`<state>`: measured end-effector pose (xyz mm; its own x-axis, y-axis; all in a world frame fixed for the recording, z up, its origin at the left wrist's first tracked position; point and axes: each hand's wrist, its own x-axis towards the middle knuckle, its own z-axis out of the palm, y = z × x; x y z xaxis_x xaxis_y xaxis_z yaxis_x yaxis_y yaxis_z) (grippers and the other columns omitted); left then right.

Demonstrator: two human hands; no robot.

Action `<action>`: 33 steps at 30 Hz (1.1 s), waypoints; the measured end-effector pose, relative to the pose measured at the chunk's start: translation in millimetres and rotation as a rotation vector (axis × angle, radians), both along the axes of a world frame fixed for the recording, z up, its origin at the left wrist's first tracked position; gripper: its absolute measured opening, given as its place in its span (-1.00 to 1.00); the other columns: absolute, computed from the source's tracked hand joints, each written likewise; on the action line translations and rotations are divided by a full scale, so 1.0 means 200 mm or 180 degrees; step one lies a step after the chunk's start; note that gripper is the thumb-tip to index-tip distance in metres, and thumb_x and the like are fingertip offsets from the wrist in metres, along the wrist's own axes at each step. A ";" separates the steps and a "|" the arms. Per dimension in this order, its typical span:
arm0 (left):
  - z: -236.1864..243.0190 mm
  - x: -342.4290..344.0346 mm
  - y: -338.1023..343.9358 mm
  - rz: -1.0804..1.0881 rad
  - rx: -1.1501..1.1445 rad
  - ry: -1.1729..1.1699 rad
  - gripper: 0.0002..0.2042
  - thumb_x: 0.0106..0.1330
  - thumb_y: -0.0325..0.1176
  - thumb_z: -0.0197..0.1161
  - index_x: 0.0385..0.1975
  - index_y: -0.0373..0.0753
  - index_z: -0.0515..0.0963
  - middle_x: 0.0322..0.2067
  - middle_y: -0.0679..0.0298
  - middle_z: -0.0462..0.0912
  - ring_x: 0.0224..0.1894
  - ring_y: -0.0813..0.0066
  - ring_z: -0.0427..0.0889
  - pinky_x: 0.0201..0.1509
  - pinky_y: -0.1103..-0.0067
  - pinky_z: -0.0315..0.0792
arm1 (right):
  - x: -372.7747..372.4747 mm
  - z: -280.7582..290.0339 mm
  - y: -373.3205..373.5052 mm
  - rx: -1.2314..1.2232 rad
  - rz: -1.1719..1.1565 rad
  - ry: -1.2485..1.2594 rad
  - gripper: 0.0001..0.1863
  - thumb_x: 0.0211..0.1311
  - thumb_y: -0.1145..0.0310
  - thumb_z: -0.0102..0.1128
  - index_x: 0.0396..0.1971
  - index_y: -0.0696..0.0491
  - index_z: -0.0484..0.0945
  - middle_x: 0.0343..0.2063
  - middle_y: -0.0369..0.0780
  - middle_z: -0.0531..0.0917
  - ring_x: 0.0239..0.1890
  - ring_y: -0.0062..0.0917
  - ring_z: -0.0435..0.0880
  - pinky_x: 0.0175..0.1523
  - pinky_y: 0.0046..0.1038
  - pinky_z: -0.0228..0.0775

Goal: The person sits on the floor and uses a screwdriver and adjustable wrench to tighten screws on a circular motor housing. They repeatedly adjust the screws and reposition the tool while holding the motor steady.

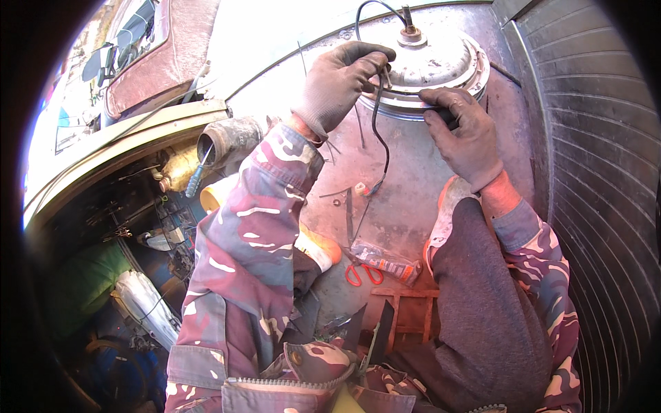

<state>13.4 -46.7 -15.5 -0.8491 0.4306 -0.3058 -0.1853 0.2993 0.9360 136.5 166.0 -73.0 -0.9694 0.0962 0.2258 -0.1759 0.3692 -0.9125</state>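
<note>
My gloved left hand (348, 79) is pinched closed on a black cable (376, 127), beside the rim of a round silver metal hub (427, 65). The cable loops from the hub's upright axle (410, 31) toward this hand and hangs below it to the floor. A small metal piece shows near the fingertips, too small to name. At the hub's near right edge is my gloved right hand (465, 131), its fingers curled against the rim. The hub lies flat, axle up; my left fingers hide part of its edge.
Between my feet lie red-handled scissors (363, 274), a packaged tube (385, 261) and a small white roll (360, 188). Ribbed metal sheeting (595, 138) rises at right. At left are a metal pipe (234, 141), a blue-handled screwdriver (195, 180) and cluttered shelving.
</note>
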 end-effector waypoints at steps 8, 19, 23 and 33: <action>0.11 -0.01 0.02 -0.0768 -0.1803 0.1514 -0.69 0.63 -0.24 0.23 0.23 -0.20 0.70 0.00 0.09 0.84 0.03 0.33 0.84 0.12 0.47 0.66 | 0.00 0.01 0.00 0.0059 0.0053 0.0007 -0.70 0.33 0.45 0.40 0.05 0.03 0.77 -0.12 -0.19 0.81 -0.20 -0.49 0.86 -0.12 -0.45 0.75; 0.22 -0.04 0.09 -0.1128 -0.2524 0.1436 -0.63 0.61 -0.09 0.22 0.17 -0.19 0.72 -0.11 0.04 0.86 -0.02 0.10 0.85 0.10 0.31 0.66 | 0.00 0.01 -0.01 -0.0107 0.0073 -0.0051 -0.71 0.34 0.45 0.38 0.04 0.02 0.77 -0.12 -0.20 0.80 -0.21 -0.50 0.85 -0.14 -0.47 0.74; 0.21 -0.03 0.11 -0.0884 -0.2770 0.1335 -0.57 0.59 0.01 0.21 0.10 -0.24 0.74 -0.18 0.01 0.85 -0.08 0.06 0.85 0.04 0.30 0.65 | 0.00 0.00 -0.01 -0.0013 0.0032 0.0025 -0.71 0.34 0.44 0.38 0.04 0.02 0.77 -0.13 -0.21 0.81 -0.23 -0.49 0.85 -0.15 -0.47 0.74; 0.12 -0.13 0.08 -0.1414 -0.1590 0.0919 -0.54 0.63 -0.54 0.02 0.49 -0.15 0.44 0.02 0.16 0.79 -0.07 0.45 0.75 0.13 0.48 0.66 | 0.00 -0.01 -0.01 0.0066 0.0048 0.0056 -0.70 0.33 0.43 0.40 0.05 0.00 0.77 -0.12 -0.20 0.80 -0.25 -0.50 0.85 -0.16 -0.47 0.74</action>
<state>-11.9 -30.2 9.2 -0.7032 0.6210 -0.3463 0.2866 0.6933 0.6612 136.4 163.3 -74.3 -0.9665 0.0769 0.2447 -0.1976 0.3852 -0.9014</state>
